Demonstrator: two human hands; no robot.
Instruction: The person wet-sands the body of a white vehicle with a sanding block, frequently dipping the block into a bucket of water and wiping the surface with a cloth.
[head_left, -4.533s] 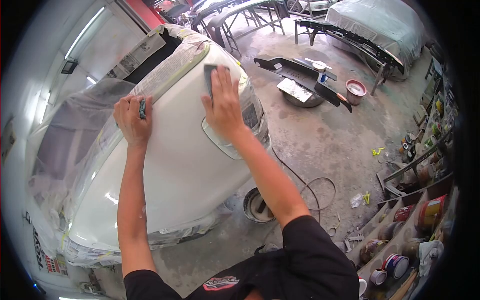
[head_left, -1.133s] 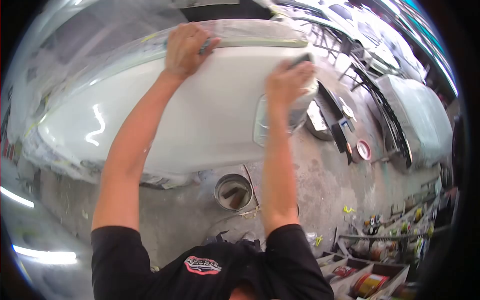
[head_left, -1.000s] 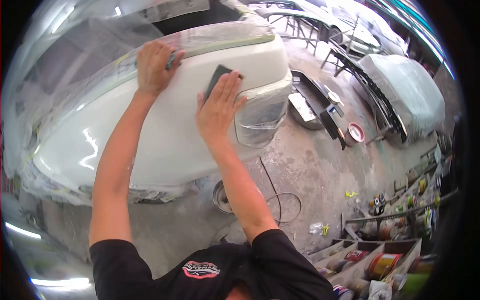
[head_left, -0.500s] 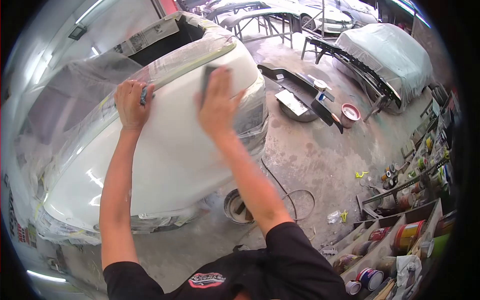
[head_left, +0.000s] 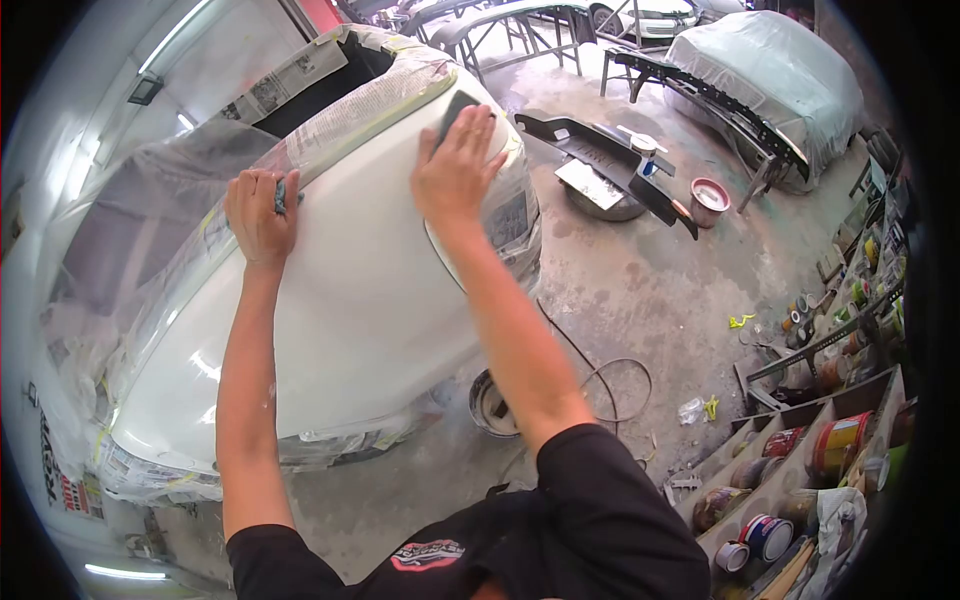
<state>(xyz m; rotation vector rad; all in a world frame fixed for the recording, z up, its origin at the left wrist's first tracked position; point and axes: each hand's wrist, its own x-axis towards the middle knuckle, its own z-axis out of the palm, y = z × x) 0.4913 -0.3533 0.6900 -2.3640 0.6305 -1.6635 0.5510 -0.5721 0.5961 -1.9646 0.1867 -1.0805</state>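
A white car body panel (head_left: pixel 350 250) stretches below both my hands, its edges masked with newspaper, tape and clear plastic film. My right hand (head_left: pixel 455 180) presses a dark grey sanding block (head_left: pixel 457 112) flat on the panel near its far end, fingers over the block. Near the taped upper edge rests my left hand (head_left: pixel 262 215), its fingers closed round a small, crumpled blue-grey cloth (head_left: pixel 280 195). Part of that cloth is hidden in the grip.
A black bumper (head_left: pixel 610 165) lies across the floor beside a pink bucket (head_left: pixel 709 203). Below the panel stand a round tub (head_left: pixel 493 405) and a loose hose (head_left: pixel 620 362). Paint cans (head_left: pixel 838 445) fill a shelf at right. A sheet-covered car (head_left: pixel 770 90) is further back.
My right hand has slid the sanding block up and to the right along the panel. My left hand keeps its place near the taped edge. The view has shifted slightly.
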